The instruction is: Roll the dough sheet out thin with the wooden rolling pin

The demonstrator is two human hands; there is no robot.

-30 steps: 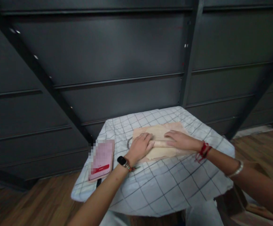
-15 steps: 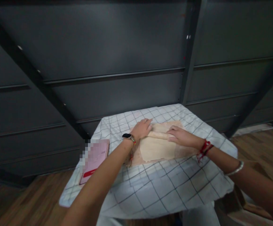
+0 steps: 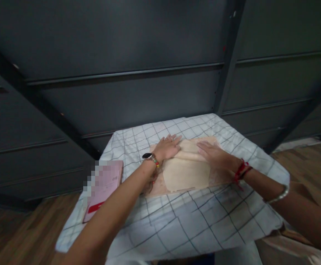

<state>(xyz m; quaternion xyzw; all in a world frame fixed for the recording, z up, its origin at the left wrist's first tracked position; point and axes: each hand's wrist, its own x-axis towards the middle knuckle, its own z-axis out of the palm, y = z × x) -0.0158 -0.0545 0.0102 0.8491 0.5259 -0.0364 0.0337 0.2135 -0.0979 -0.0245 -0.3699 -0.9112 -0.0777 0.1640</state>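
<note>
Near the tabletop's far edge, a rolling pin [image 3: 189,156] is pressed under the flattened, open left hand [image 3: 168,147] and right hand [image 3: 214,154] (nothing gripped), so the dough sheet [image 3: 184,173] is spread across its board [image 3: 218,178].

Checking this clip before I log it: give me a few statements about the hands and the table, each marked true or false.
1. Both hands press on a rolling pin over the dough. True.
2. The left hand wears a glove. False: it is bare, with a watch at the wrist.
3. The dough lies on a board. True.
4. The pink book lies right of the dough. False: it lies left.
5. The right hand has red thread at the wrist. True.
</note>
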